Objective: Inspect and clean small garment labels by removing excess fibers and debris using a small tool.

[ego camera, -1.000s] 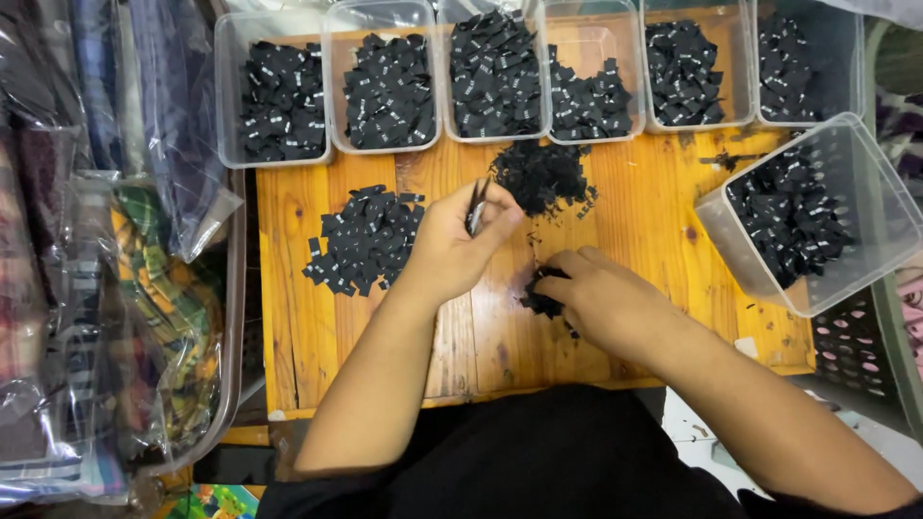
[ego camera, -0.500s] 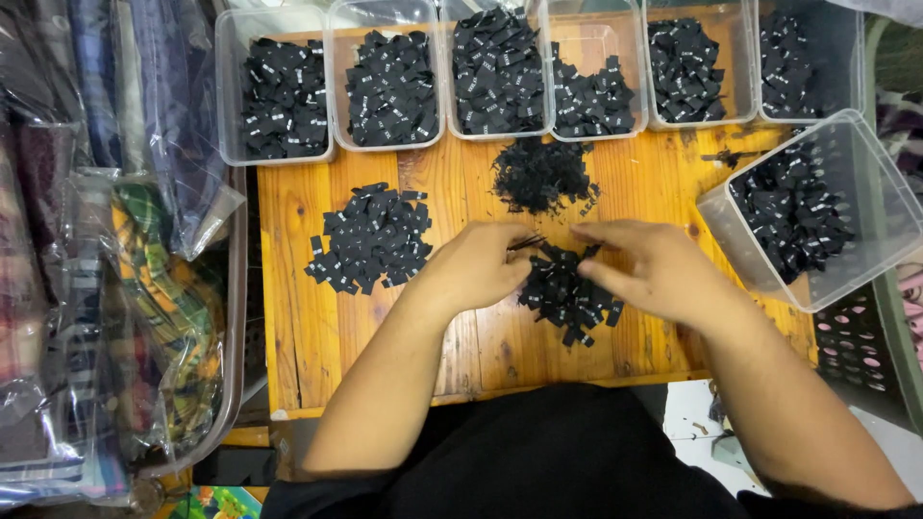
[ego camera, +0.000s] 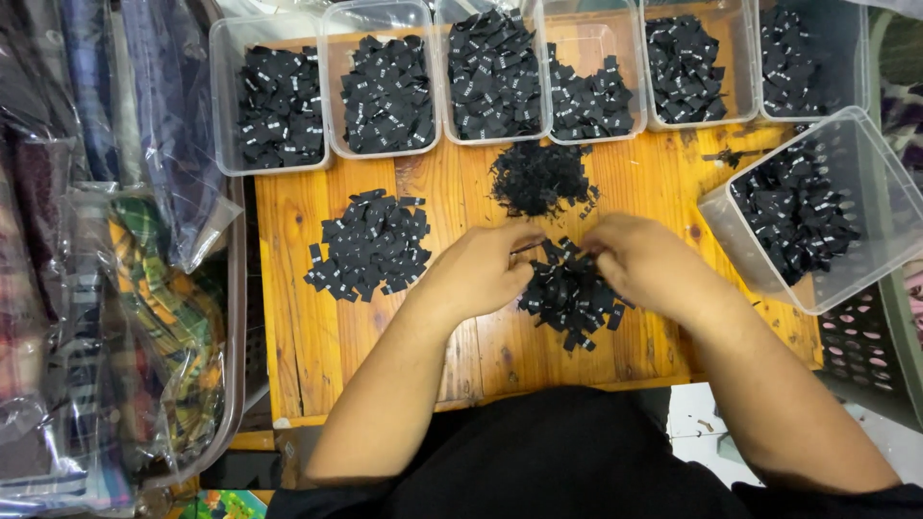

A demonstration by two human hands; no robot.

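Left hand (ego camera: 476,269) and right hand (ego camera: 649,264) pinch black labels (ego camera: 572,293): light, soft, thin; take by edge probably.

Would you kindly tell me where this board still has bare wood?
Bare wood lies below the left pile, and a patch between the scrap heap and the tilted bin. The middle, around both hands, is crowded.

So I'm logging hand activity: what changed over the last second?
The left hand dropped from the upper scrap pile to the near pile of black labels, meeting the right hand there. The left-side pile and the bins stayed put.
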